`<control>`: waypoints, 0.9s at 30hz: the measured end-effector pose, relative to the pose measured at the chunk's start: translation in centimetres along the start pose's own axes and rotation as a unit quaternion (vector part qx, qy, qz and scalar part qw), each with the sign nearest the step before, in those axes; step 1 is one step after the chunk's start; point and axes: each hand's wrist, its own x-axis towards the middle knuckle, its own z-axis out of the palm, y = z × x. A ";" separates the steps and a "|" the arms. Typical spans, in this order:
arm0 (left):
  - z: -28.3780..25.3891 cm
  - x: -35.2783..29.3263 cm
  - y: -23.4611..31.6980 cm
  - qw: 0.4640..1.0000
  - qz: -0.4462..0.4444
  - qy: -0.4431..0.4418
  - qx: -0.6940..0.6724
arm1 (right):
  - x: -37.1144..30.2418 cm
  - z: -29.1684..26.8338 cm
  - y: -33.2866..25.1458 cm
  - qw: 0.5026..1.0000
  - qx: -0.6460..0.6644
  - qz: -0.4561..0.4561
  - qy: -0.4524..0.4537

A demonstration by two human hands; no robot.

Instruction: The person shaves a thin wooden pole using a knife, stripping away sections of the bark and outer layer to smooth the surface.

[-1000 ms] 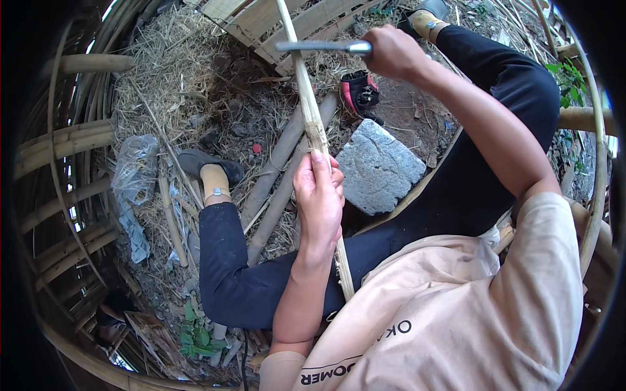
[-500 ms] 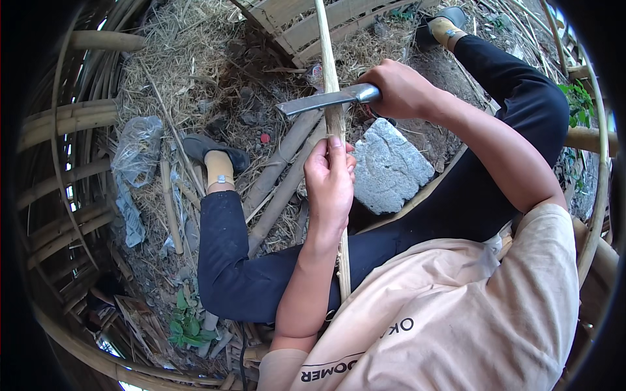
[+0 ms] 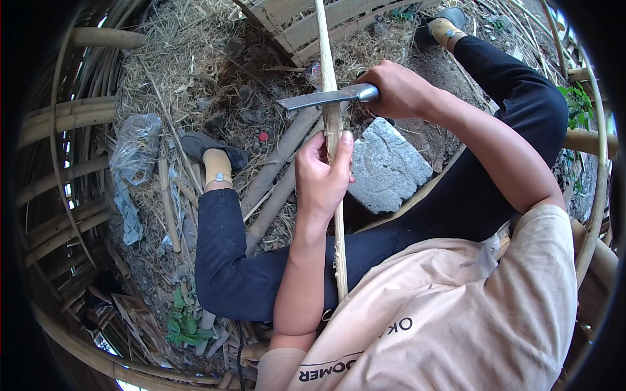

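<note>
A long pale wooden stick runs from the top of the view down over my thigh to my shirt. My left hand grips it near the middle, thumb on one side and fingers wrapped round the other. In my right hand is a knife with a broad, straight metal blade and a metal collar; my fist hides the handle. The blade lies across the stick just above my left hand, its tip pointing left. Small shavings cling to the stick's lower part.
A rough grey stone block rests on the ground between my legs. Bamboo poles lie beside it. Dry straw covers the soil, with a clear plastic bag at left. Slatted wood stands ahead; bamboo railings curve round the sides.
My left hand has rolled a little on the stick, its thumb shifting to the right side. The knife stays across the stick at nearly the same spot.
</note>
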 end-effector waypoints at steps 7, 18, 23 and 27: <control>-0.2 0.1 0.7 0.978 -0.075 -0.043 -0.187 | 0.3 0.0 0.3 1.000 -0.004 -0.020 0.005; -1.8 1.2 -0.3 0.903 -0.152 -0.191 -0.353 | 0.3 0.3 0.8 0.999 0.015 -0.039 0.017; -1.2 0.6 0.9 0.971 -0.120 -0.156 -0.133 | 0.5 0.4 0.6 0.999 0.032 -0.038 0.009; -2.6 0.7 1.1 0.961 -0.134 -0.171 -0.170 | 0.4 0.3 0.4 0.999 0.030 -0.040 0.010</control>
